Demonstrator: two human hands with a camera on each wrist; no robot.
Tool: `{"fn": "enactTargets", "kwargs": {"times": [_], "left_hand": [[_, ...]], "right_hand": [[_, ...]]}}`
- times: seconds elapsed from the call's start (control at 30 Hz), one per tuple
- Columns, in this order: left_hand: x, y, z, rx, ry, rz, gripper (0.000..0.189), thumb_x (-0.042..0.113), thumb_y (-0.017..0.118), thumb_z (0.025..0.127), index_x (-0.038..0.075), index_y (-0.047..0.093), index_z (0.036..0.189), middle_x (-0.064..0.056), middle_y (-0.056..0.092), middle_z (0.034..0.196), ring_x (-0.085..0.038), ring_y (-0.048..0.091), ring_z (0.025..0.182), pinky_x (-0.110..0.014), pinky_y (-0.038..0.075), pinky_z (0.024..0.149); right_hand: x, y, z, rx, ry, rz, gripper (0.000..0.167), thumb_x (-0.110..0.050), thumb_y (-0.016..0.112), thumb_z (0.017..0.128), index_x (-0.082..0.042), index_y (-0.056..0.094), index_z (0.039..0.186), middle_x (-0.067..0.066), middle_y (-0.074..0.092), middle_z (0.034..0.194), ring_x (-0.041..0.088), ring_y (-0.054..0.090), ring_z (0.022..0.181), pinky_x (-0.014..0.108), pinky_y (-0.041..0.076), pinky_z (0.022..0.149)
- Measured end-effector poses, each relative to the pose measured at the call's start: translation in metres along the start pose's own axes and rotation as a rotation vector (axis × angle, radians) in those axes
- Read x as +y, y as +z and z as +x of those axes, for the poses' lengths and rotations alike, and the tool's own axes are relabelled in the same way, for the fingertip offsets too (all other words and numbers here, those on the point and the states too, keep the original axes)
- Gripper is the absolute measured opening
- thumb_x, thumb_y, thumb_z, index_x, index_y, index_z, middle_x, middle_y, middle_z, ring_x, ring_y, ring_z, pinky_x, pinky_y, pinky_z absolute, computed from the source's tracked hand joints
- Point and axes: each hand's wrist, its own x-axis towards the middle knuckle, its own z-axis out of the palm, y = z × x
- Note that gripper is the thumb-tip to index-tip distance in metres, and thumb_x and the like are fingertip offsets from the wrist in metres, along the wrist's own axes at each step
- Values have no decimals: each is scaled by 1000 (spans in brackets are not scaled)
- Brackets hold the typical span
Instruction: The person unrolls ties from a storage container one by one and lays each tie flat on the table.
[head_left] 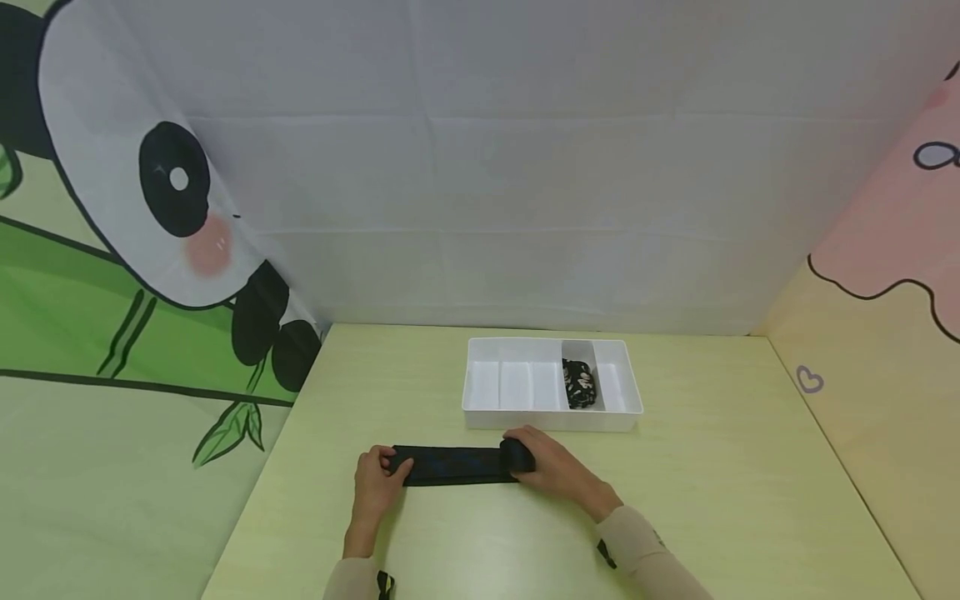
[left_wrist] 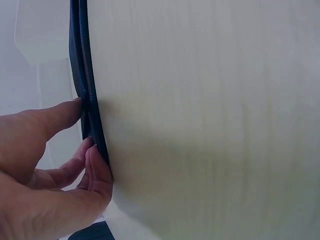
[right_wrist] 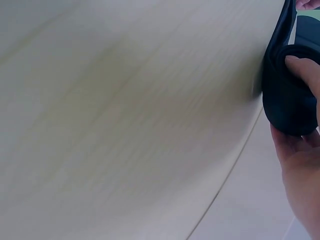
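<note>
A long dark strip of folded cloth (head_left: 453, 465) lies across the table in front of the white tray. Its right end is wound into a thick roll (head_left: 516, 456). My right hand (head_left: 555, 467) grips that roll, with the thumb at the coil's side in the right wrist view. At the flat left end, my left hand (head_left: 375, 487) pinches the cloth between thumb and fingers. The layered edge of the cloth (left_wrist: 85, 55) shows in the left wrist view. Just behind the strip stands the white divided tray (head_left: 551, 421).
A black bundle with a pale pattern (head_left: 579, 385) sits in one narrow compartment of the tray. The pale wooden table (head_left: 720, 483) meets a white cloth backdrop (head_left: 525, 208) at the back. Printed cloth panels flank it left and right.
</note>
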Motion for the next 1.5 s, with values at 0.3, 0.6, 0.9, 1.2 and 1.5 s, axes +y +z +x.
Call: {"fn": "enactTargets", "kwargs": {"times": [0.3, 0.6, 0.9, 1.2, 1.5], "left_hand": [[1, 2, 0, 17, 3, 7, 33, 10, 76, 92, -9, 57, 111, -18, 50, 97, -27, 54, 82, -37, 46, 74], [1, 4, 0, 19, 1, 5, 33, 10, 76, 92, -9, 57, 111, -18, 49, 96, -27, 54, 82, -38, 46, 74], [0, 4, 1, 20, 7, 13, 33, 10, 76, 92, -9, 57, 111, -19, 50, 96, -27, 54, 82, -39, 46, 74], [1, 4, 1, 19, 8, 14, 33, 10, 76, 92, -9, 57, 111, -19, 50, 97, -28, 55, 82, -39, 47, 74], [0, 5, 1, 13, 4, 7, 33, 10, 75, 93, -9, 56, 112, -19, 49, 98, -28, 54, 83, -40, 47, 76]], "right_hand": [[5, -4, -7, 16, -9, -7, 62, -8, 88, 81, -3, 57, 135, 8, 63, 127, 22, 62, 113, 45, 52, 97], [11, -9, -13, -1, 13, -21, 61, -9, 87, 82, -3, 57, 136, 10, 62, 129, 25, 61, 115, 47, 51, 98], [16, -12, -18, -9, 26, -22, 60, -12, 86, 84, -5, 57, 137, 9, 61, 132, 25, 59, 121, 47, 49, 102], [16, -17, -23, -6, 38, -41, 59, -13, 86, 84, -4, 58, 136, 11, 61, 134, 28, 58, 124, 47, 47, 104], [22, -20, -29, 2, 47, -51, 61, -12, 87, 83, -3, 58, 136, 12, 62, 133, 29, 59, 122, 48, 48, 102]]}}
